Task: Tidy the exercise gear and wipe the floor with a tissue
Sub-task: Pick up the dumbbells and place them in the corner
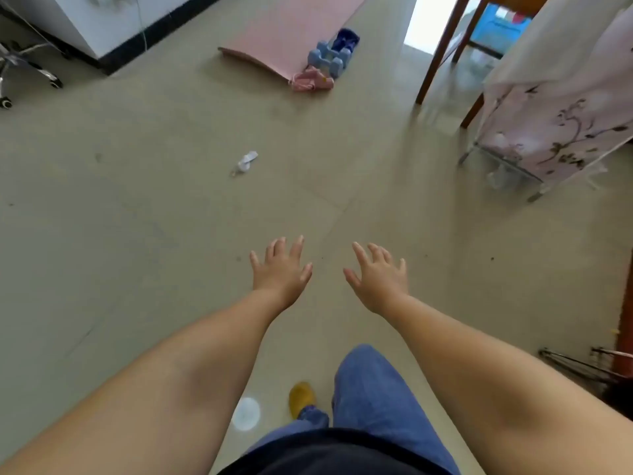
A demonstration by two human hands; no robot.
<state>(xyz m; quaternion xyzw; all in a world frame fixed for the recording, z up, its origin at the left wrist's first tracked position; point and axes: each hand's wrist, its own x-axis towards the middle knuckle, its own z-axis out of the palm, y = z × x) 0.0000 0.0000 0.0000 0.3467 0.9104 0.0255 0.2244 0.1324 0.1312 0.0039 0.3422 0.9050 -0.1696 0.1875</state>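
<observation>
L grip [281,269] + R grip [378,277] splayed, empty | tissue [247,162] white, crumpled, on floor [137,217]

One pink mat [291,32], two light blue dumbbells [327,60], one crumpled tissue [247,161], two hands [279,269]

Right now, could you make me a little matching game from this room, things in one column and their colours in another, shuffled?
Things:
1. exercise mat
2. dumbbells
3. crumpled tissue
4. slipper

Colours:
A. white
B. yellow
C. pink
D. light blue

Pairs: 1-C, 2-D, 3-A, 4-B
</observation>
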